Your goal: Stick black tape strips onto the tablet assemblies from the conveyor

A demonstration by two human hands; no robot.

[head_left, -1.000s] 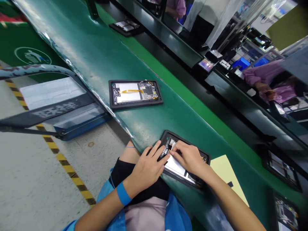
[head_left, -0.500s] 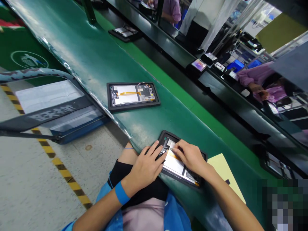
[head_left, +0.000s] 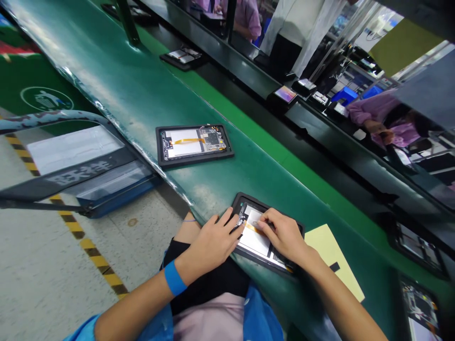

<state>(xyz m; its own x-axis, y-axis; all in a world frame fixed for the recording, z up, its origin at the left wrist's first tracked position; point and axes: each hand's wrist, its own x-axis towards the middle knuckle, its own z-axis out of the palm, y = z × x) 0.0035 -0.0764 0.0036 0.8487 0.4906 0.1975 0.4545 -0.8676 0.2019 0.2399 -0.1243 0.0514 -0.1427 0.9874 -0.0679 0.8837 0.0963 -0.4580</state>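
An opened tablet (head_left: 253, 240) lies in a black foam tray (head_left: 243, 198) at the bench edge in front of me. White battery cells and an orange ribbon cable (head_left: 250, 227) show inside it. My left hand (head_left: 217, 239) rests over the tablet's left end, fingers stretched out and touching the frame. Over the middle, my right hand (head_left: 284, 234) is closed in a pinch just above the ribbon cable. Something small and greyish shows at its fingertips, too small to name. The wrist and forearm hide part of the tablet's right end.
A second opened tablet (head_left: 187, 142) in its tray lies farther left on the green bench (head_left: 209, 187). Yellow paper (head_left: 332, 258) sits right of my hand. Beyond a raised edge runs a black conveyor (head_left: 245, 102) with more tablets. A co-worker's hands (head_left: 382, 133) are across it.
My view has shifted slightly, and another opened tablet now shows at the lower right. Both hands stay on the same tablet, the right still pinching near the ribbon cable.
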